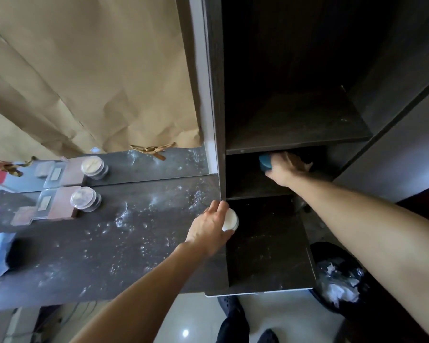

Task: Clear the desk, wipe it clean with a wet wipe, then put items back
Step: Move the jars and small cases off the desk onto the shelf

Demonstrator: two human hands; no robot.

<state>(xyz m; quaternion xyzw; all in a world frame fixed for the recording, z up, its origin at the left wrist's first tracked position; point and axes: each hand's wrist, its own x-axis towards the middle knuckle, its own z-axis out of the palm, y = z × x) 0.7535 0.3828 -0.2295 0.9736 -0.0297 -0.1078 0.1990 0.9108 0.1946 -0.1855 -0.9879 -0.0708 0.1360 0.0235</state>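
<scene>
Desk [97, 256] clearing. Left hand [208, 231] grips white jar [231, 220]; right hand [285, 169] clasps teal tub [265, 162] in shelf [253, 191]. Next, probably shelve both.

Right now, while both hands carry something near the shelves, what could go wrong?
1. The left hand grips the white jar from one side at the end of the desk; it may slip and fall onto the lower shelf.
2. The right hand holds the teal container inside a dark, low compartment; it may hit the shelf board above.
3. White powder lies over the desk; the left forearm above it may smear it.
</scene>
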